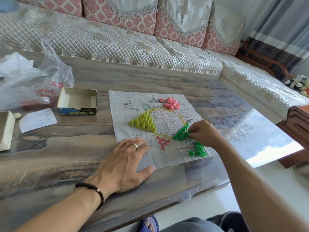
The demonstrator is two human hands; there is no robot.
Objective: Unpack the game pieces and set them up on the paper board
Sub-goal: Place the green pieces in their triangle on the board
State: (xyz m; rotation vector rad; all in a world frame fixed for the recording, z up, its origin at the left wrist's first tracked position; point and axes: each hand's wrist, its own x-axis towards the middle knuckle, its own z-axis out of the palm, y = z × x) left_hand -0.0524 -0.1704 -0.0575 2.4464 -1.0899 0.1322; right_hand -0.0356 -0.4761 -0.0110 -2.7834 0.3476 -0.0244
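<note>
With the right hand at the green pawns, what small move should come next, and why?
Probably set the pinched dark green plastic pawn upright on an open circle of the paper board beside the standing green group. The right hand grips one there, loose green pawns lie toppled nearby, and the left hand lies flat on the board's edge.

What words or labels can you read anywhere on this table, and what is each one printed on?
"SULIAOTIAOQI": upside down on the blue side of the open cardboard box.
Paper board: red and black print, too small to read.
White paper slip: faint lines of print, unreadable.
Plastic bag: red lettering, crumpled and blurred, unreadable.
</note>
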